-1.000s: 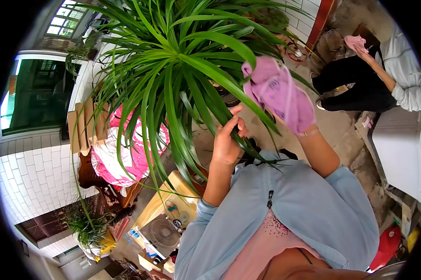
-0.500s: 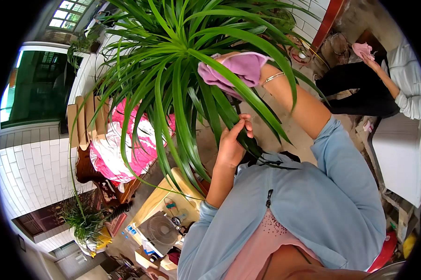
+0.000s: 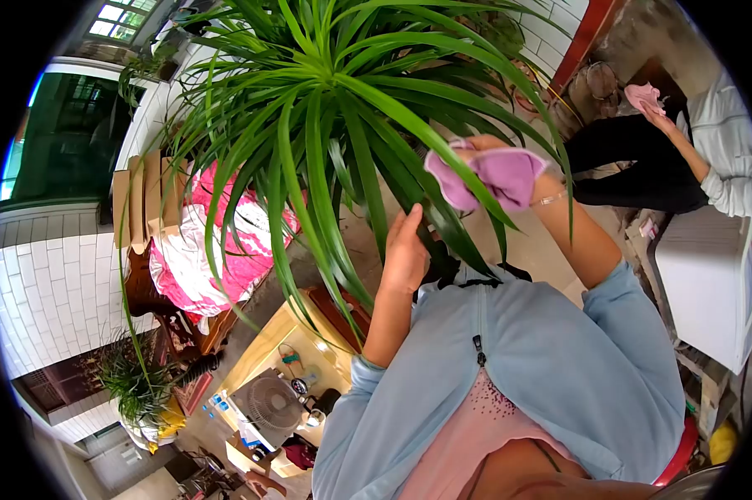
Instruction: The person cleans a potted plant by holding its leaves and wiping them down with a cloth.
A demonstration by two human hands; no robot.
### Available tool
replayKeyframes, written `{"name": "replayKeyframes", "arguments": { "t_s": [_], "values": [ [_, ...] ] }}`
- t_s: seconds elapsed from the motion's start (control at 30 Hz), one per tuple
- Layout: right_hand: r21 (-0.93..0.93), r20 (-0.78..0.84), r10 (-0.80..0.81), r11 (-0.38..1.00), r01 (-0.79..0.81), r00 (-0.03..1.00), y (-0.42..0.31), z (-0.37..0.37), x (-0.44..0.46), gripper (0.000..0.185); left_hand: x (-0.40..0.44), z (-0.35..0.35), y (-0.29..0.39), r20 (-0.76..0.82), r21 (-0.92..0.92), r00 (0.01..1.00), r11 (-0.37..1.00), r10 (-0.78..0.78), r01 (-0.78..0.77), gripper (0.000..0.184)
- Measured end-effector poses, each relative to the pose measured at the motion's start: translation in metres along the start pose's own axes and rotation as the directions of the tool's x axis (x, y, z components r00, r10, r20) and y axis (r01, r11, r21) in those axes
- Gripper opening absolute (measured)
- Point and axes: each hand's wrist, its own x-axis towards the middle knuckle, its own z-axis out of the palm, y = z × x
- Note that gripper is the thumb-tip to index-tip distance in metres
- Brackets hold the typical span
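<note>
Head view: my right hand (image 3: 486, 143) grips the purple cloth (image 3: 513, 180) behind the plant's (image 3: 324, 83) upper leaf (image 3: 413, 122); left hand (image 3: 405, 257) at a lower leaf (image 3: 447, 227), fingers part-hidden, closure unclear. Mid-work; leaves done versus left, can't tell.

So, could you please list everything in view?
Large plant: one, green, top centre
Smaller plants: at least two, green, left
Purple cloth: one, purple, centre right
Cardboard: several pieces, brown, left
Bundle: one, pink-white, left
Table: one, pale yellow, lower left
Fan: one, grey, lower left
Windows: two, green and pale, upper left
White box: one, white, right
Other person: one, black trousers, upper right
Pink cloth: one, pink, upper right
Jacket: one, light blue, bottom
Left hand: one, bare, at large plant
Right hand: one, bare, holding purple cloth
</note>
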Motion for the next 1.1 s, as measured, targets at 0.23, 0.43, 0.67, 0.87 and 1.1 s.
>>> {"name": "replayKeyframes", "arguments": {
  "t_s": [0.23,0.43,0.67,0.87,1.1],
  "values": [
    [0.002,-0.214,0.045,0.999,-0.046,0.976,0.040,0.011,-0.093,0.025,-0.003,0.011,-0.014,0.054,-0.096,0.998,0.995,-0.029,0.034,0.036],
    [-0.168,-0.487,0.038,0.976,-0.137,0.872,0.068,0.018,-0.153,0.026,-0.004,0.021,-0.029,0.084,-0.114,0.996,0.993,0.030,-0.020,0.035],
    [-0.358,-0.503,0.015,0.907,-0.223,0.864,0.091,0.009,-0.181,0.029,-0.007,0.045,-0.039,0.150,-0.064,0.985,0.995,0.086,-0.077,0.051],
    [-0.394,-0.521,0.200,0.806,-0.442,0.830,0.088,-0.014,-0.222,0.028,-0.007,0.030,-0.029,0.143,0.057,0.989,0.998,0.031,-0.040,0.045],
    [-0.456,-0.418,0.039,0.855,-0.247,0.908,0.048,-0.046,-0.272,0.038,-0.011,0.024,-0.036,0.066,-0.003,0.998,1.000,0.002,-0.002,0.029]
  ]
}}
